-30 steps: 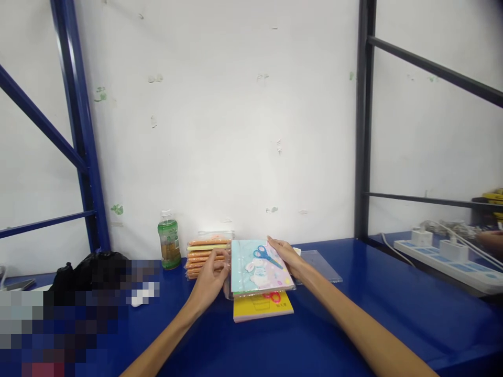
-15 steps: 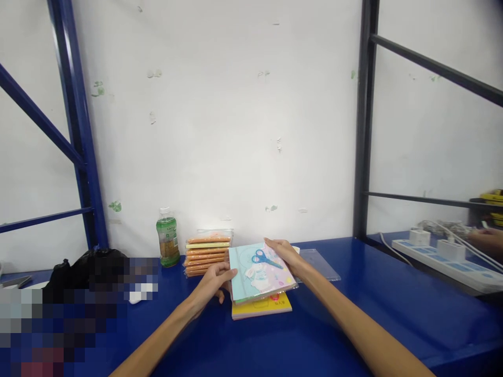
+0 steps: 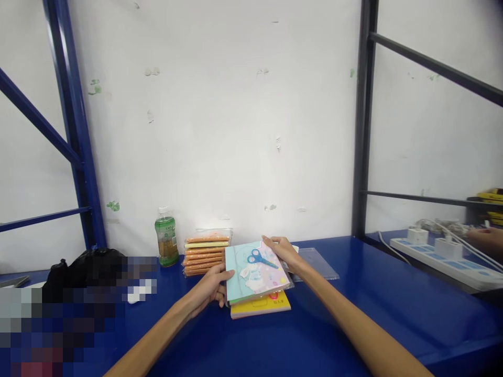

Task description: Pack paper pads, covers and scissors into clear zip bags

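In the head view, both hands hold a square pastel paper pack [image 3: 240,285], light blue and pink with a cartoon picture. Clear plastic shows at its lower right edge. Blue-handled scissors [image 3: 260,257] lie over its front; I cannot tell whether they are inside the plastic. My left hand [image 3: 214,285] grips the left edge, thumb on top and fingers beneath. At the upper right edge my right hand [image 3: 282,250] is closed on the pack, its fingers partly hidden. Below the pack, a yellow booklet [image 3: 271,303] lies on the blue table, partly covered.
Behind the left hand stands a stack of orange packs [image 3: 206,256] in plastic, with a green bottle [image 3: 166,238] beside it. A clear plastic sleeve [image 3: 318,264] lies right of the hands. Farther right are a white power strip [image 3: 436,256] and another person's hand [image 3: 485,241]. A black bag [image 3: 88,267] sits left.
The pack has shifted slightly left in view along with both hands, and the left fingers have curled further under its edge. The whole view has also moved a little.
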Tool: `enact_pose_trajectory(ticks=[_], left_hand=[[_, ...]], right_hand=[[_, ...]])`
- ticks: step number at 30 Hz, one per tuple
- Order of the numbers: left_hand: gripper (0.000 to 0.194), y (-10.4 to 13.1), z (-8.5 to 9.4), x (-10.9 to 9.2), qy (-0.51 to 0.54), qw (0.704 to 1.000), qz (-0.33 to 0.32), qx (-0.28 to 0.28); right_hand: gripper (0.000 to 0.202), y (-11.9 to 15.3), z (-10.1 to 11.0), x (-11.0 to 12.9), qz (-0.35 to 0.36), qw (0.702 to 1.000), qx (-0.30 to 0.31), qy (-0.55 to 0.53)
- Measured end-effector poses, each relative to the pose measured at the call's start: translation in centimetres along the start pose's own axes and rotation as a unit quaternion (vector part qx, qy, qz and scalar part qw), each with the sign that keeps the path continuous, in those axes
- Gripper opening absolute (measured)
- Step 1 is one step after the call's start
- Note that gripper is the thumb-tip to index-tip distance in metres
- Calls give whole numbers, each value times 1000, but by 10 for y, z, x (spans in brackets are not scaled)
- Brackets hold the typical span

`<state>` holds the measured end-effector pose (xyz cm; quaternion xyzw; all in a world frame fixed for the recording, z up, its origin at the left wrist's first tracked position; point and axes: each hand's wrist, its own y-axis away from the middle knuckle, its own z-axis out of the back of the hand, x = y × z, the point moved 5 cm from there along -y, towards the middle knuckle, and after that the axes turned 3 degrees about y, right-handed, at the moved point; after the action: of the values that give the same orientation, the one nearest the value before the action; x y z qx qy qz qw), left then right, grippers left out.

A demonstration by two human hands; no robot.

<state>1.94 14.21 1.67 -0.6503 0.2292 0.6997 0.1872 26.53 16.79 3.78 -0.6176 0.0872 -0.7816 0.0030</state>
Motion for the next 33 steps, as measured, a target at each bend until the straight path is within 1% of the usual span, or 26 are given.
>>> enact_pose_trajectory(ticks=[4,8,11,14,17,19,22,25,27,30,32,33], left_hand=[[30,6,-2,-7,17,1000,-2,3],[34,12,-5,-15,22,1000,4,1],[39,14,-7,-15,17,1000,21,0],[38,14,-4,-12,11,999,29,-11],[33,13,2,-9,9,999,28,-25],[31,11,5,-8,12,999,22,-32],[29,9,8,-6,22,999,9,-40],[29,7,10,-4,30,999,-4,-40],[28,5,12,-2,34,999,-8,-34],[27,2,13,1,34,999,-11,-27],[26,1,13,3,33,999,-11,-23],[25,1,13,3,33,999,-12,-22]], right_hand=[[28,-3,19,7,-13,998,18,55],[27,-1,33,16,-1,995,47,89],[26,-2,41,17,9,993,48,107],[27,-7,54,12,9,992,18,125],[28,-13,75,7,2,990,-24,141],[29,-13,94,4,-6,987,-52,153],[30,-6,130,-1,-24,981,-86,173],[31,6,163,-14,-58,972,-116,197],[30,12,180,-26,-86,961,-144,218],[28,14,191,-36,-111,940,-201,252],[29,10,188,-34,-103,932,-227,265],[30,6,184,-29,-93,931,-231,267]])
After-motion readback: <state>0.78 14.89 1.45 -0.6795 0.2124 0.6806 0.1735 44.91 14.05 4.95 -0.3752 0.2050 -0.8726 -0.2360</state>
